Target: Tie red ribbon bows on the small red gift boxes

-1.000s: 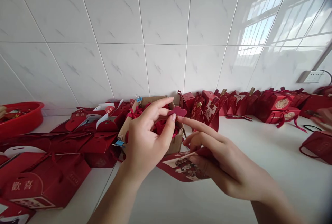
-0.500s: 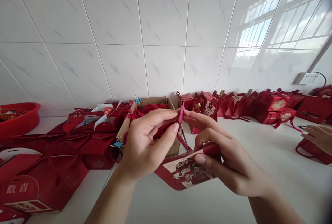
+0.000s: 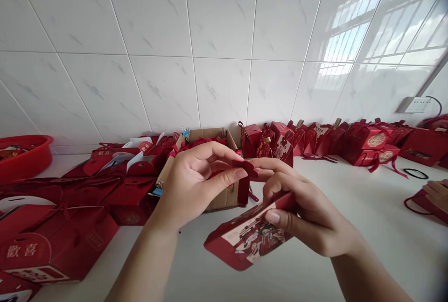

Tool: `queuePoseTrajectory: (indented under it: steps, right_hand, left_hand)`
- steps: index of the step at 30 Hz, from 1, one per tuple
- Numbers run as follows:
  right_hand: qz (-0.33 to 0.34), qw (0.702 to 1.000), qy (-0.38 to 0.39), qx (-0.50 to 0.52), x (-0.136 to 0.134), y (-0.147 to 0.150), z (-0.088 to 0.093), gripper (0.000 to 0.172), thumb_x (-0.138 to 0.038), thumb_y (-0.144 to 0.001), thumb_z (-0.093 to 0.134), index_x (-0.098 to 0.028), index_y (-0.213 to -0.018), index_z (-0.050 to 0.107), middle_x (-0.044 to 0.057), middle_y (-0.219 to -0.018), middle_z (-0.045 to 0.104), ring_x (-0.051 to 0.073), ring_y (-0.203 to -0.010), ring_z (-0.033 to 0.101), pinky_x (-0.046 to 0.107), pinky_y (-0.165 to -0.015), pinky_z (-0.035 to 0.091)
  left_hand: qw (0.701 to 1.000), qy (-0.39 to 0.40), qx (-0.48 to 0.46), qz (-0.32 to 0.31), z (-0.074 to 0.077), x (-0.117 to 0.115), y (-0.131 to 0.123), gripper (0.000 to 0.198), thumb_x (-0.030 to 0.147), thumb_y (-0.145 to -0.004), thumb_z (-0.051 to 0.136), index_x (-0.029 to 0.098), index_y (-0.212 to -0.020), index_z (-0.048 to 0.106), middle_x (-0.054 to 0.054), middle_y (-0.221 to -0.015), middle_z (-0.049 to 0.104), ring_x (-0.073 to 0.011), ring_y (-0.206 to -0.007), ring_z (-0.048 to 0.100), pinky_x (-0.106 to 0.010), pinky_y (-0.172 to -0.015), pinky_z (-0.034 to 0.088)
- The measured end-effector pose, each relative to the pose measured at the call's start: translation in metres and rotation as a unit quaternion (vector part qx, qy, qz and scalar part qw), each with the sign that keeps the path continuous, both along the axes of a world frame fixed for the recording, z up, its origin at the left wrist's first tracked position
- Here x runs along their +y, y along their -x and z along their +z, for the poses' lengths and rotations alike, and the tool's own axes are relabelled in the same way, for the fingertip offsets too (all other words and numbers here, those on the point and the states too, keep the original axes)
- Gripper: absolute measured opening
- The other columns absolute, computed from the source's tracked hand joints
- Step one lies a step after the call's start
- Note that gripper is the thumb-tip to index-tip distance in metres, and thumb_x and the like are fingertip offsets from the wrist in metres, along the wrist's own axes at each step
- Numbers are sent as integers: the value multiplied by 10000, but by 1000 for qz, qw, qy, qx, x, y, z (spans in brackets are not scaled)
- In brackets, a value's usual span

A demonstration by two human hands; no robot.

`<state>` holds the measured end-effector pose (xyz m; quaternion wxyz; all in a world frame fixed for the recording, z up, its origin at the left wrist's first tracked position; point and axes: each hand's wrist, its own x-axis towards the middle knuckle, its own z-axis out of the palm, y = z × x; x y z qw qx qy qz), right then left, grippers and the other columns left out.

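A small red box [image 3: 252, 236] with a printed picture hangs tilted above the white table [image 3: 189, 274], its right end pinched between the thumb and fingers of my right hand [image 3: 308, 213]. My left hand [image 3: 199, 185] pinches a dark red ribbon [image 3: 248, 167] between thumb and index finger. The right index fingertip touches that ribbon's other side. Behind my hands stands an open cardboard box [image 3: 224, 194] filled with red ribbons, partly covered by my left hand.
Red gift boxes [image 3: 133, 199] crowd the left, beside a red basin [image 3: 28, 157]. More boxes [image 3: 315, 138] line the tiled wall. At the right edge, another person's hand [image 3: 437, 192] is on a red box, near a black ring [image 3: 416, 173].
The ribbon between my fingertips has come lower and lies flatter. The held box has tilted downward. The other person's hand has shifted right, uncovering the black ring.
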<state>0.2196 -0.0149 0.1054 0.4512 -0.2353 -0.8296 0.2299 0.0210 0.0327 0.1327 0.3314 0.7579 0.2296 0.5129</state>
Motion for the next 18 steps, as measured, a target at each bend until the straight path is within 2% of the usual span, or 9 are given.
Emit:
queuePoseTrajectory:
  steps: [3,10,14,18]
  right_hand:
    - [-2,1000,-4,-7,2,0,-1,84,-129,-870,536,-197,-898,498,105,-1346,438,235,-1242,453,389,-1012,419]
    - [-7,1000,-2,-14,2,1,-2,56,-152,-876,538,-196,-896,510,116,-1417,400,252,-1280,424,384,-963,450]
    - [-5,1000,1,-4,1,2,-2,54,-153,-875,535,-192,-873,498,121,-1458,351,256,-1253,460,378,-917,479]
    - [-5,1000,-7,-10,0,4,-1,71,-131,-874,532,-189,-867,492,119,-1496,290,253,-1259,460,363,-919,476]
  left_hand:
    - [998,-55,-3,4,-1,1,2,74,172,-764,693,206,-793,634,3,-794,627,-115,-756,623,-195,-653,561]
    - [988,-129,70,37,-6,5,1,94,161,-796,649,195,-821,564,-15,-834,616,-126,-782,622,-236,-709,560]
    - [975,-200,69,72,-8,5,-2,134,134,-779,668,207,-813,561,8,-799,626,-110,-765,613,-222,-716,540]
    - [966,-236,54,85,-11,3,-3,189,110,-759,690,229,-854,578,24,-799,638,-109,-777,612,-236,-767,527]
